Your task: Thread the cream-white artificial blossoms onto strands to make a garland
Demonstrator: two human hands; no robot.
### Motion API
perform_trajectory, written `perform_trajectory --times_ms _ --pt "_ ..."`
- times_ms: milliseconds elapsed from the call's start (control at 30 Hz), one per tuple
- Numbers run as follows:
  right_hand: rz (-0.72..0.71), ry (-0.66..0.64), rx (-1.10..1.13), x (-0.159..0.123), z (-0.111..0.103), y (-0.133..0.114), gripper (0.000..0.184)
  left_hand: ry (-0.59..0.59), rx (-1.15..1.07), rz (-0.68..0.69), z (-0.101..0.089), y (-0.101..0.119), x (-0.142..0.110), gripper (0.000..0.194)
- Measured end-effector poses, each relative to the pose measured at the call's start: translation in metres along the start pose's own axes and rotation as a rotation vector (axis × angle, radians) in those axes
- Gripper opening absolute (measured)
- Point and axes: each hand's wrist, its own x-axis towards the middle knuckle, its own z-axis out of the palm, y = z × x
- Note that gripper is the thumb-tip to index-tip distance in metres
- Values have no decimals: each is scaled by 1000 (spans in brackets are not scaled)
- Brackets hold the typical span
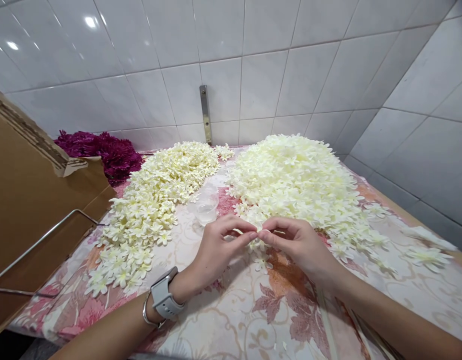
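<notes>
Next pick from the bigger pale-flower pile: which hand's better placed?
Right, I'd say: the right hand is at the bigger pile's near edge; the left hand is nearer the clear cup. Both seem to pinch a small pale piece.

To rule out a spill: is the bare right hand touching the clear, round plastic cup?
Apart. The head view shows patterned tablecloth and pale flowers between the bare right hand and clear plastic cup.

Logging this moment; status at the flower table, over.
Left hand, right hand: fingertips together, pinching pale piece, mostly hidden. Clear cup just beyond left hand. Left flower pile, right flower pile beyond too.
</notes>
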Motion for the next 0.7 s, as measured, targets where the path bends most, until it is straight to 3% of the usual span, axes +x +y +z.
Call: perform_trajectory --times_ms 200,400,567,700 --pt "3 -21 43 1 -1 2 28 11 22 79 -2 -2 1 7" --pt "74 -34 147 0 0 1 31 -2 13 72 -2 1 0 8" --pt "105 -81 190 0 0 2 34 -16 6 5 -2 5 1 10" --pt "146 -2 140 2 -3 1 34 87 19 -110 -1 1 2 15"
